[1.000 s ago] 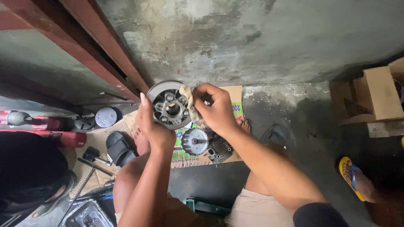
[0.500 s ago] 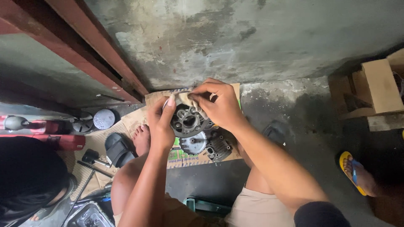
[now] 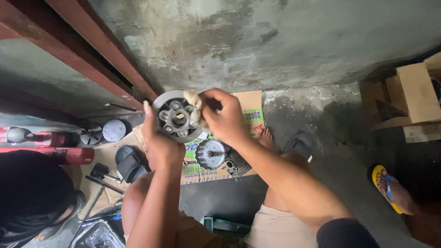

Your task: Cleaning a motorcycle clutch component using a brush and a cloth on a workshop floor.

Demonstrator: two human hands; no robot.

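Hands are working at a round metal clutch part (image 3: 176,116) held up in front of a stained concrete wall (image 3: 275,41), seen from above by the head camera. The left hand (image 3: 158,138) is gripping the disc-shaped part from below and behind, fingers closed around its rim with one fingertip showing at the upper left edge, so that its hub with a ring of bosses is facing the camera. The right hand (image 3: 227,117) is pinching a crumpled pale rag (image 3: 195,104) between thumb and fingers and pressing it against the upper right of the part's face. Below the raised part, a sheet of flattened cardboard (image 3: 202,165) is lying on the dark floor, carrying a second toothed round metal piece (image 3: 211,154) and a finned dark casting (image 3: 236,163) just beside it. The person's bare foot (image 3: 264,137) is resting at the cardboard's right edge, with a black sandal (image 3: 298,144) near it. To the left, two round metal covers (image 3: 112,131) are sitting close to a red machine body (image 3: 50,147), and another black sandal (image 3: 131,163) is lying near a few hand tools (image 3: 103,177). At the far right, another person's foot in a yellow flip-flop (image 3: 390,190) is showing below an open cardboard box (image 3: 409,94).
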